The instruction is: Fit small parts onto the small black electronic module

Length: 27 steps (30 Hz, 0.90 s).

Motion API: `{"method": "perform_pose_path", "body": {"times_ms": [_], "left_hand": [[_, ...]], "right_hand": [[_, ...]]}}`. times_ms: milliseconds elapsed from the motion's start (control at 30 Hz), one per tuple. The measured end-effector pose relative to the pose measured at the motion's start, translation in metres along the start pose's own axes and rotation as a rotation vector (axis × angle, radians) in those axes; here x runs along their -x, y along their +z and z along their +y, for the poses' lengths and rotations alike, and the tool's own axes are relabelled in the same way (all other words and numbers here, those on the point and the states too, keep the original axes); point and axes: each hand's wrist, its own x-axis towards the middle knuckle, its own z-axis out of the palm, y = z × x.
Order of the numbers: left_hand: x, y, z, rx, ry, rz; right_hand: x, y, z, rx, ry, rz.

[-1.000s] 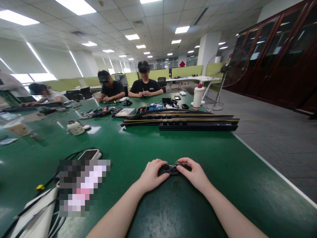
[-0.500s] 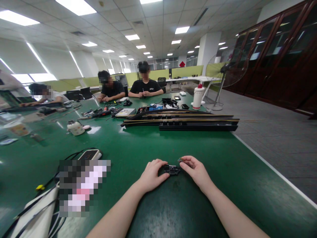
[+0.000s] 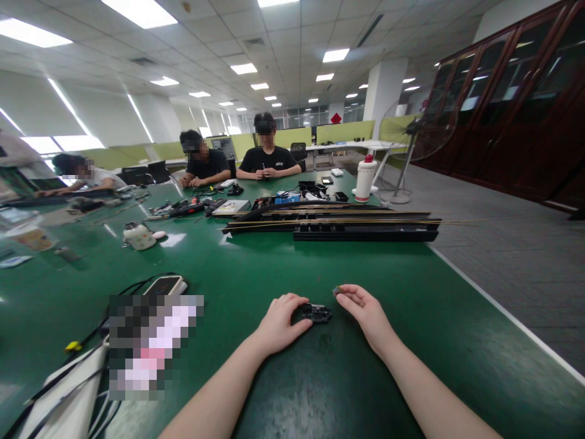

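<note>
A small black plastic part (image 3: 319, 313), with shiny metal bits on top, lies on the green table (image 3: 256, 268). My left hand (image 3: 281, 324) grips it from the left, thumb at its near side and fingers at its far side. Just right of that part, my right hand (image 3: 364, 311) is raised a little. Between its thumb and fingertips is a small thin greyish piece (image 3: 337, 291), too small to name. A gap separates this piece from the black part.
Long black strips (image 3: 365, 234) with thin brass-coloured rods lie across the table ahead. A white bottle (image 3: 365, 180) stands behind them. At left are a power bank (image 3: 165, 285), cables and a small white pot (image 3: 138, 236). People (image 3: 267, 152) sit at the far side.
My right hand has drawn slightly up and away to the right from the black part, carrying the small piece. My left hand stays in place on the part.
</note>
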Motion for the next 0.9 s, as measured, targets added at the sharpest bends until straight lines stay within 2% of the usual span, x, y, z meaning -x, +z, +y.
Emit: {"method": "perform_pose_path", "body": {"times_ms": [400,900], "left_hand": [[0.0004,0.0004,0.0001,0.011,-0.004,-0.005],[0.0004,0.0016,-0.0014,-0.006,0.008,0.007]], "right_hand": [[-0.0039,-0.0035,0.0056,-0.177,0.025,0.046],[-0.0044,-0.0044,0.0063,-0.191,0.028,0.038]]}}
